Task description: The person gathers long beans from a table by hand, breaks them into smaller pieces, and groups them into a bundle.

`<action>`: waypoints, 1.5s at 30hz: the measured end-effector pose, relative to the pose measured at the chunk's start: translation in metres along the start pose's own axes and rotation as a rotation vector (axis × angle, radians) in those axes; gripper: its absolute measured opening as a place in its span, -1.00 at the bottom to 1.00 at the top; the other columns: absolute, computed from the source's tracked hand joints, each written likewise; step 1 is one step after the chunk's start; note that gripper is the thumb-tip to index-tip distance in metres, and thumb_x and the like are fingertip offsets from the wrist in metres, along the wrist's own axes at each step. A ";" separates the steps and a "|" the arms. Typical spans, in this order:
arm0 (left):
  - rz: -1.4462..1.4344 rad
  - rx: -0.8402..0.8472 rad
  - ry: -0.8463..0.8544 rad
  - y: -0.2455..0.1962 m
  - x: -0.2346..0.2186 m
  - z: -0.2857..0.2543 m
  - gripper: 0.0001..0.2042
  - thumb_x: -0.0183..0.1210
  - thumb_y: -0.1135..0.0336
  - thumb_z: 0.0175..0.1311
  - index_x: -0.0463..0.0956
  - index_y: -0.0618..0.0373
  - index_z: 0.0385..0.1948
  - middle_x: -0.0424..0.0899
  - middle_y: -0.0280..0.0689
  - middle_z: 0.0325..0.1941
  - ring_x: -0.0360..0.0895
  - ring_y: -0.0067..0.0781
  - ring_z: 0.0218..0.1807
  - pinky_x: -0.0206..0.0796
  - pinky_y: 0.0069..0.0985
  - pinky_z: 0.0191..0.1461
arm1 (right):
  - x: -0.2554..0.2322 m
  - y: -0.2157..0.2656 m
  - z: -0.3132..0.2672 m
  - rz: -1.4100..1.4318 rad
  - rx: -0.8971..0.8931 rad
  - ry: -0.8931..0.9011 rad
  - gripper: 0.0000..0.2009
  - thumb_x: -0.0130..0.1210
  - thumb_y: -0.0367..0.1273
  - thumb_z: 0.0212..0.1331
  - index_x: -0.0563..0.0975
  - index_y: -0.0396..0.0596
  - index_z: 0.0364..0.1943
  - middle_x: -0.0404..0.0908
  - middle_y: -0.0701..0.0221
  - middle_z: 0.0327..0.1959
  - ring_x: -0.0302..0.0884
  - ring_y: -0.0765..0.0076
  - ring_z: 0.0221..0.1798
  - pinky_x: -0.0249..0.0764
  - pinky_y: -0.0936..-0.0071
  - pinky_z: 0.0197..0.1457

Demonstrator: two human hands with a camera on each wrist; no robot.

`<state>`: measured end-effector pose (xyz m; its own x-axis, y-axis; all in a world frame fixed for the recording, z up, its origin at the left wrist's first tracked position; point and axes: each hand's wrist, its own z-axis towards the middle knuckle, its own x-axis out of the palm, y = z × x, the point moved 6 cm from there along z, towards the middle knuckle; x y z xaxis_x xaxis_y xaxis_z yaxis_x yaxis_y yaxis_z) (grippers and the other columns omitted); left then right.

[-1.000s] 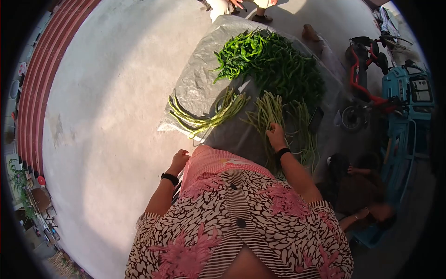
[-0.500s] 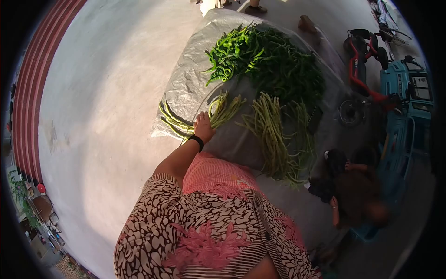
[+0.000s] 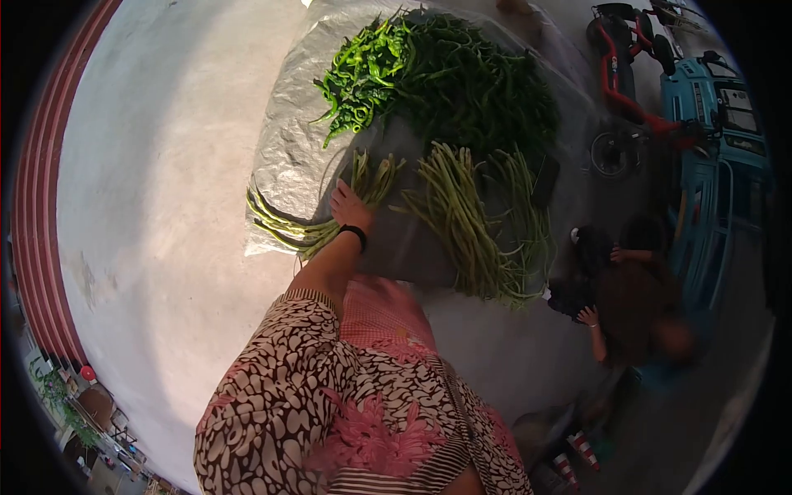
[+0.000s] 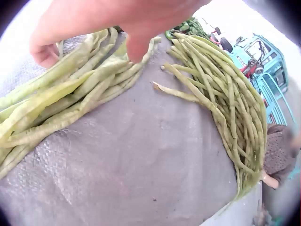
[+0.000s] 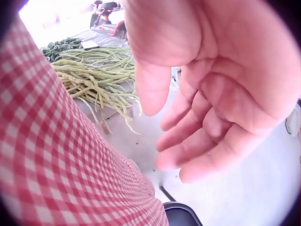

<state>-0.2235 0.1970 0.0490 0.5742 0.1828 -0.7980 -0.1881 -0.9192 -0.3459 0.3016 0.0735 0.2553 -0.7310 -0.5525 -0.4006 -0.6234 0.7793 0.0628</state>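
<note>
My left hand [image 3: 350,206] is on the left bundle of long beans [image 3: 289,229], which lies bent on the grey plastic sheet [image 3: 280,140]. In the left wrist view, its thumb and fingers straddle the pale green pods and grip them from both sides. To the right lies a larger, looser bunch of long beans [image 3: 462,214], untouched. My right hand [image 5: 211,84] shows only in its wrist view, palm turned to the camera, fingers loosely curled and holding nothing. It hangs beside the red checked cloth [image 5: 70,155] over my lap.
A big heap of green chili peppers [image 3: 462,82] covers the sheet's far side. Off to the right are a red scooter [image 3: 615,74], a teal three-wheeler [image 3: 718,124] and a seated person [image 3: 631,297]. Red steps [image 3: 49,206] run along the left.
My right hand has left the right bean bunch and dropped out of the head view. My left hand has come from beside my lap onto the left bundle, moving slightly farther along it.
</note>
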 end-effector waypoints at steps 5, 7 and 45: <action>-0.210 -0.118 -0.012 0.020 0.002 0.031 -0.39 0.28 0.12 0.04 0.31 0.20 0.13 0.40 0.02 0.13 0.33 0.09 0.19 0.23 -0.07 0.19 | 0.002 -0.004 0.003 0.038 0.006 0.005 -0.61 0.09 -0.29 0.26 0.41 -0.21 0.10 0.52 0.23 -0.04 0.53 0.32 -0.09 0.51 0.40 -0.13; -0.217 -0.044 0.203 0.023 0.001 0.047 -0.53 0.24 0.09 0.09 0.42 0.21 -0.05 0.51 0.02 -0.01 0.43 0.08 0.09 0.28 -0.11 0.14 | 0.002 -0.007 0.006 0.055 0.000 0.007 -0.61 0.08 -0.28 0.27 0.41 -0.21 0.10 0.52 0.23 -0.04 0.53 0.32 -0.08 0.51 0.40 -0.12; -0.575 1.490 0.509 -0.104 -0.119 -0.334 -0.66 0.09 0.68 0.00 0.46 0.14 -0.14 0.49 -0.16 0.08 0.35 -0.03 0.26 0.27 -0.29 0.29 | 0.063 0.295 0.003 0.786 -0.276 0.871 -0.57 -0.14 -0.04 0.41 0.40 -0.11 0.06 0.57 0.40 -0.23 0.54 0.46 -0.26 0.51 0.43 -0.14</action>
<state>-0.0057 0.1545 0.3451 0.9582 -0.0433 -0.2828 -0.2447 0.3882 -0.8885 0.0730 0.2697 0.2456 -0.8132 -0.0527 0.5796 0.1153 0.9616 0.2491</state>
